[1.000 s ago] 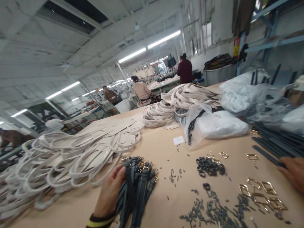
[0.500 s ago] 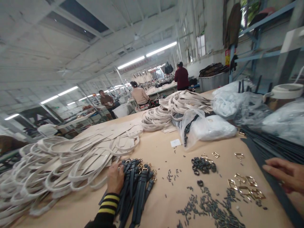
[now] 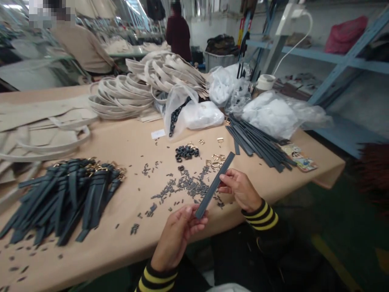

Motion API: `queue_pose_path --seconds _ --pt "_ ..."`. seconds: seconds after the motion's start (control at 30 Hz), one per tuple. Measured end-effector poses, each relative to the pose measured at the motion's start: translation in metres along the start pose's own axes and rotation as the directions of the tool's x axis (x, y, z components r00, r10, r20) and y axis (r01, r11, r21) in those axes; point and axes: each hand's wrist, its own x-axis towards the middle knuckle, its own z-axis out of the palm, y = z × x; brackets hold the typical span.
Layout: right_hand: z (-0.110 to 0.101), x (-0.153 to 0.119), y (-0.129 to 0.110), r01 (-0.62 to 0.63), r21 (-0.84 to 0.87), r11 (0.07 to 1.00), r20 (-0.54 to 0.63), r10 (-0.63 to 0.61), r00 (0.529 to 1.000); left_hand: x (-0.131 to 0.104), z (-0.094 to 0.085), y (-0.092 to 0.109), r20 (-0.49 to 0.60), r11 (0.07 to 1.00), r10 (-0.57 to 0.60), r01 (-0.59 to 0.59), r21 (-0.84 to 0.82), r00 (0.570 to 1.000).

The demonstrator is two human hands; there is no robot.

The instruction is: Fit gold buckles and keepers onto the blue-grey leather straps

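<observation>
A dark strip (image 3: 213,189) slants over the table (image 3: 118,140), its lower end pinched by my left hand (image 3: 176,235), its upper half by my right hand (image 3: 242,190).

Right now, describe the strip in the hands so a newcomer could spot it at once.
Start at the big tan table and go to its near edge. A flat, dark strip slants there from the left hand up past the right hand. Unlike the piled strips beside the plastic bags, this one is held in both hands.

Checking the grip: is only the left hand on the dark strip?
No, the left hand and right hand both hold the dark strip.
</observation>
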Motion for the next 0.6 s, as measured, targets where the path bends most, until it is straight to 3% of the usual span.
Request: queue_pose_path --seconds 0.33,0.43,0.53,0.6 --pt "-0.007 -0.013 0.007 -0.021 0.064 0.998 -0.028 0.022 0.999 -0.002 0.016 -0.012 -0.059 0.998 0.012 -0.008 0.065 0.998" --pt "-0.008 -0.016 0.010 -0.031 0.069 0.997 -0.020 0.033 0.999 -0.005 0.019 -0.021 0.039 0.982 -0.057 0.049 0.180 0.998" --pt "-0.007 -0.019 0.013 -0.042 0.048 0.998 0.027 0.041 0.999 -0.006 0.020 -0.031 0.191 0.943 -0.182 0.116 0.311 0.965" --pt "-0.006 -0.022 0.016 -0.059 0.015 0.998 0.055 0.058 0.997 -0.003 0.021 -0.031 0.185 0.928 -0.144 0.068 0.367 0.972"
